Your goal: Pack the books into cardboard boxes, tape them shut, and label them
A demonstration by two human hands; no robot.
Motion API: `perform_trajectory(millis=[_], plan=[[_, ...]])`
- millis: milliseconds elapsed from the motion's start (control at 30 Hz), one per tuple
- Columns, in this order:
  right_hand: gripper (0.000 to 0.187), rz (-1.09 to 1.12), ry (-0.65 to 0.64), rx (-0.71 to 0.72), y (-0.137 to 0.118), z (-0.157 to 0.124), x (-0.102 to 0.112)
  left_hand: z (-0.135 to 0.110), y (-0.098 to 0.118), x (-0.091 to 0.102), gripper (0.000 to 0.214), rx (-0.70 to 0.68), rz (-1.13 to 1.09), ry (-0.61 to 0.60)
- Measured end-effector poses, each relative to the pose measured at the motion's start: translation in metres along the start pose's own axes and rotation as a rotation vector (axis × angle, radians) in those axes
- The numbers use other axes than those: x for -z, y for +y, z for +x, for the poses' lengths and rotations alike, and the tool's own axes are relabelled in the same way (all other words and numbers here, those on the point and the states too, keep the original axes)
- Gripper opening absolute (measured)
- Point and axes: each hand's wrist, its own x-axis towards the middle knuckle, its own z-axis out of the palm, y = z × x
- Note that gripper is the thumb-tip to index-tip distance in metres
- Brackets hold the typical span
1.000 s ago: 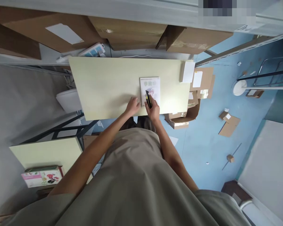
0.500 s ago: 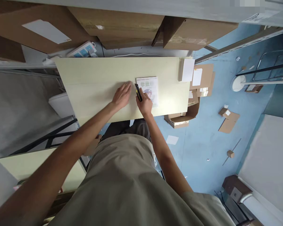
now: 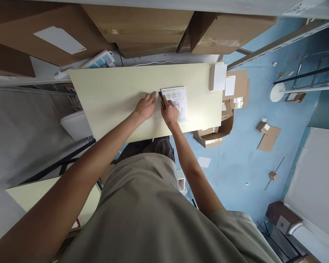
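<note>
Booklet point(image 3: 182, 105) with a printed white cover lies flat on the pale desk point(image 3: 106, 91), right of the middle, a little closer to the near edge than to the far one. The right hand point(image 3: 170, 114) has its grip clamped on a black-and-yellow utility knife point(image 3: 162, 101), whose tip points toward the desk's far edge, at the booklet's left side near its far left corner. Whether the blade is out or touches the cover is too small to tell. The left hand point(image 3: 146, 107) holds nothing; its grip is loose, fingers stretched toward the far edge, just beside the booklet on the side of the desk's left edge. Whether those fingertips press down cannot be told.

Good handling here would seem to call for light, shallow pressure at the booklet's margin, sparing both the printed cover and the desk top. The left fingertips look near the knife tip, so they would be safer away from the blade's line, steadying the booklet from behind it. The white box point(image 3: 219, 77) at the far right corner stands well apart, leaving the knife room
</note>
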Motion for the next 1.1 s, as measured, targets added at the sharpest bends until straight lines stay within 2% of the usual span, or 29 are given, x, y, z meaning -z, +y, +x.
perform_trajectory(millis=[200,300,400,567,733,933,1100], plan=[[0.059,-0.075,-0.008,0.029,-0.006,0.004,0.010,0.004,-0.004,-0.007,0.072,-0.020,-0.027,0.040],[0.060,-0.174,-0.064,0.029,-0.010,-0.003,0.018,0.003,0.002,-0.003,0.073,0.008,0.062,-0.010],[0.061,-0.236,-0.105,0.014,-0.013,-0.017,0.023,0.001,0.011,0.003,0.086,0.065,0.157,-0.088],[0.063,-0.280,-0.161,-0.011,-0.013,-0.050,0.024,0.003,0.022,0.004,0.110,0.136,0.178,-0.140],[0.067,-0.355,-0.222,-0.027,-0.004,-0.090,0.020,0.005,0.024,0.000,0.128,0.156,0.210,-0.172],[0.067,-0.390,-0.316,-0.031,0.016,-0.145,0.022,-0.001,0.019,-0.006,0.130,0.168,0.208,-0.163],[0.063,-0.323,-0.382,-0.082,0.030,-0.181,0.037,0.002,0.013,-0.012,0.125,0.176,0.204,-0.131]])
